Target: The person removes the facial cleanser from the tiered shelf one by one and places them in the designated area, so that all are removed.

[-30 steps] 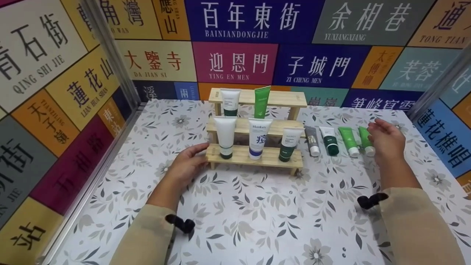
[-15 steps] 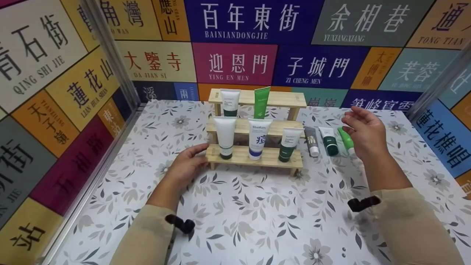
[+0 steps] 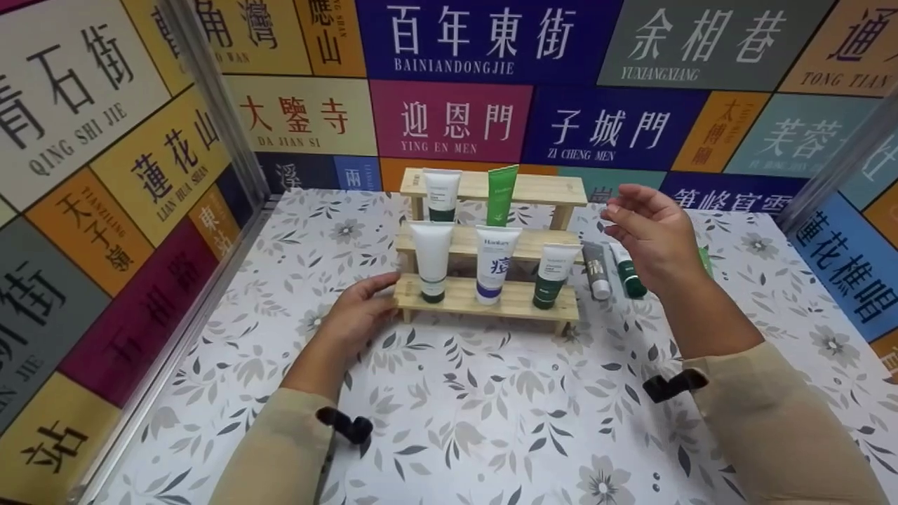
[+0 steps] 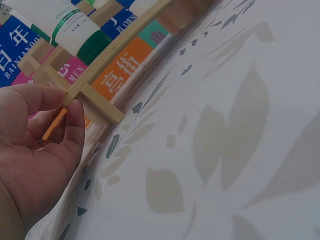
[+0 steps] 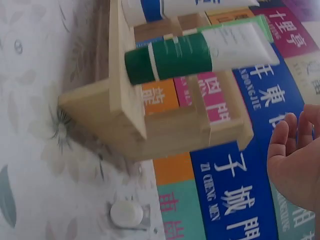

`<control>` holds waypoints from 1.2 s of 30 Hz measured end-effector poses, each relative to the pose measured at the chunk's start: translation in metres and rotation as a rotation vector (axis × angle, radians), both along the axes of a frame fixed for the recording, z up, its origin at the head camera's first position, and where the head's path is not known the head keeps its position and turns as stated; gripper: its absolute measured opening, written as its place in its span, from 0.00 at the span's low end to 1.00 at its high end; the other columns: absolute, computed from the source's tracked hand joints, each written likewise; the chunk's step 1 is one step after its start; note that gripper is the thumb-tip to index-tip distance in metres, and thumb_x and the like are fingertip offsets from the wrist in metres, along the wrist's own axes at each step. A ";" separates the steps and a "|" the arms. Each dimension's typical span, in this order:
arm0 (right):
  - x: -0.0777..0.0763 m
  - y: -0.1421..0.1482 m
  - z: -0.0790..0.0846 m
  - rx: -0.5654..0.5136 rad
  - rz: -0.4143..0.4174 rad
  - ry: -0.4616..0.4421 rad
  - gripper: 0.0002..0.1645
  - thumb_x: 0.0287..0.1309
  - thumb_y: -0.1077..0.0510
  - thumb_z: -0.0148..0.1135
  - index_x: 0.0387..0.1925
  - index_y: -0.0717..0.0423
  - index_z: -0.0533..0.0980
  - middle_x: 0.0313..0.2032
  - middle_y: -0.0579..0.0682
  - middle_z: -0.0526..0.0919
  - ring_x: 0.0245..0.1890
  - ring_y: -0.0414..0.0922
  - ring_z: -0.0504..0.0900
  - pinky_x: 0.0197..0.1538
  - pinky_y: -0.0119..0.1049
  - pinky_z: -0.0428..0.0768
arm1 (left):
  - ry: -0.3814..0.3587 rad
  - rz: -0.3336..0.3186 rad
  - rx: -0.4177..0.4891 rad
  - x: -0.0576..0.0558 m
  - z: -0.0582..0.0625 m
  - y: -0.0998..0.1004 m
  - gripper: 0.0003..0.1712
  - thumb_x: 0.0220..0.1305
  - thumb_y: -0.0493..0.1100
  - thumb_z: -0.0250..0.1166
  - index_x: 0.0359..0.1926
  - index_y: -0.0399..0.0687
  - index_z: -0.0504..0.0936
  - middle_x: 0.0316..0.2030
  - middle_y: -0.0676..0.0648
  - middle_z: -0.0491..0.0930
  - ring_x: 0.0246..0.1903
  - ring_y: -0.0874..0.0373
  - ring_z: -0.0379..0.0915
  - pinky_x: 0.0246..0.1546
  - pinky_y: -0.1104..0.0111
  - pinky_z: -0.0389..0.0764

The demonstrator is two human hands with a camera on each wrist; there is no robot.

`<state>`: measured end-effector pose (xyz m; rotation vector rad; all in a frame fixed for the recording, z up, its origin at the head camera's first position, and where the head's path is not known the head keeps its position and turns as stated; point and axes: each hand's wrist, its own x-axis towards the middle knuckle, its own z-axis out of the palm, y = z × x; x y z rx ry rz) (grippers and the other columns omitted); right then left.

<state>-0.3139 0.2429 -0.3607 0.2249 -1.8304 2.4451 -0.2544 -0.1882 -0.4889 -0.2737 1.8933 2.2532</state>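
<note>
A three-step wooden rack [image 3: 484, 313] stands mid-table. My left hand [image 3: 359, 312] pinches the left end of its lowest step between thumb and fingers, seen closely in the left wrist view. On that step stand a white tube [image 3: 431, 256], a white-and-blue tube [image 3: 491, 263] and a white-and-green tube [image 3: 554, 273]. Higher up are another white-and-green tube [image 3: 440, 193] and a bright green tube [image 3: 500, 196]. My right hand [image 3: 652, 238] hovers to the right of the rack, fingers loosely bent, with nothing visible in it.
Right of the rack lie a grey tube [image 3: 596, 270] and a white-and-green tube [image 3: 629, 275], partly covered by my right hand. A bit of a green tube [image 3: 704, 259] shows behind that hand. Printed panels [image 3: 449, 116] wall the patterned table [image 3: 477, 421] at the back and sides.
My right hand has moved left from beside the far-right green tube, passing over the lying tubes towards the rack. My left hand and the standing tubes stay in place.
</note>
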 end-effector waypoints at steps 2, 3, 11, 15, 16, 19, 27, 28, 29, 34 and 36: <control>-0.001 -0.007 0.004 0.011 0.026 0.018 0.23 0.63 0.64 0.75 0.57 0.59 0.79 0.45 0.50 0.84 0.44 0.43 0.87 0.45 0.31 0.88 | -0.004 -0.006 -0.004 0.000 0.001 0.000 0.29 0.71 0.33 0.65 0.71 0.52 0.78 0.69 0.44 0.80 0.63 0.53 0.83 0.62 0.68 0.83; -0.001 -0.011 0.007 0.020 0.034 0.026 0.22 0.63 0.64 0.75 0.57 0.59 0.80 0.45 0.50 0.85 0.44 0.43 0.88 0.45 0.31 0.88 | -0.006 -0.008 -0.004 0.000 0.001 0.000 0.29 0.71 0.33 0.65 0.71 0.52 0.78 0.69 0.44 0.80 0.63 0.53 0.83 0.63 0.67 0.83; -0.012 -0.037 0.025 0.094 0.087 0.073 0.19 0.64 0.65 0.74 0.56 0.56 0.82 0.43 0.48 0.86 0.44 0.43 0.89 0.45 0.31 0.88 | 0.009 -0.005 0.009 0.001 0.001 0.000 0.30 0.70 0.32 0.66 0.71 0.50 0.78 0.69 0.43 0.80 0.61 0.53 0.84 0.60 0.69 0.84; -0.018 -0.046 0.030 0.099 0.142 0.059 0.18 0.66 0.66 0.72 0.56 0.56 0.82 0.43 0.48 0.86 0.44 0.44 0.89 0.45 0.33 0.88 | 0.011 -0.004 0.028 -0.001 -0.001 0.002 0.30 0.71 0.31 0.65 0.72 0.48 0.77 0.69 0.40 0.79 0.56 0.55 0.85 0.54 0.72 0.85; -0.019 -0.049 0.031 0.099 0.156 0.049 0.18 0.66 0.67 0.71 0.56 0.57 0.81 0.43 0.48 0.86 0.44 0.44 0.89 0.45 0.33 0.88 | 0.014 -0.004 0.032 -0.001 -0.001 0.002 0.30 0.71 0.31 0.64 0.72 0.47 0.77 0.69 0.39 0.79 0.56 0.55 0.85 0.53 0.72 0.84; -0.025 -0.058 0.033 0.121 0.188 0.001 0.19 0.66 0.68 0.71 0.57 0.58 0.81 0.44 0.49 0.86 0.45 0.45 0.89 0.45 0.33 0.88 | 0.015 0.001 0.038 -0.002 -0.002 0.001 0.29 0.72 0.31 0.64 0.72 0.46 0.77 0.70 0.39 0.78 0.56 0.55 0.85 0.53 0.72 0.85; -0.039 -0.077 0.030 0.242 0.246 -0.090 0.21 0.66 0.67 0.71 0.59 0.56 0.80 0.47 0.48 0.86 0.47 0.44 0.89 0.47 0.33 0.88 | -0.005 0.001 0.032 -0.001 -0.001 -0.001 0.29 0.72 0.32 0.64 0.71 0.48 0.78 0.70 0.43 0.78 0.61 0.53 0.83 0.57 0.71 0.85; -0.040 -0.079 0.030 0.248 0.249 -0.097 0.21 0.66 0.67 0.71 0.59 0.55 0.80 0.47 0.48 0.86 0.47 0.44 0.89 0.47 0.33 0.88 | -0.007 0.001 0.033 -0.001 0.000 -0.001 0.29 0.71 0.32 0.65 0.71 0.49 0.78 0.70 0.43 0.78 0.61 0.53 0.83 0.57 0.71 0.85; -0.042 -0.080 0.030 0.252 0.251 -0.103 0.21 0.66 0.67 0.71 0.58 0.55 0.80 0.48 0.48 0.86 0.47 0.44 0.89 0.47 0.33 0.88 | -0.009 0.002 0.032 -0.001 0.000 -0.001 0.29 0.71 0.32 0.64 0.71 0.49 0.78 0.70 0.43 0.79 0.61 0.53 0.83 0.58 0.70 0.85; -0.048 -0.087 0.032 0.309 0.259 -0.119 0.21 0.67 0.66 0.71 0.59 0.53 0.81 0.49 0.48 0.86 0.48 0.45 0.89 0.47 0.34 0.88 | -0.012 -0.003 0.020 -0.001 0.002 0.000 0.29 0.72 0.32 0.64 0.72 0.50 0.78 0.70 0.43 0.79 0.62 0.52 0.83 0.60 0.69 0.84; -0.050 -0.088 0.032 0.328 0.262 -0.122 0.21 0.66 0.65 0.72 0.59 0.52 0.81 0.49 0.47 0.86 0.49 0.45 0.90 0.47 0.34 0.88 | -0.015 -0.005 0.015 -0.001 0.002 0.000 0.29 0.72 0.33 0.65 0.72 0.51 0.78 0.70 0.44 0.79 0.63 0.52 0.83 0.61 0.68 0.84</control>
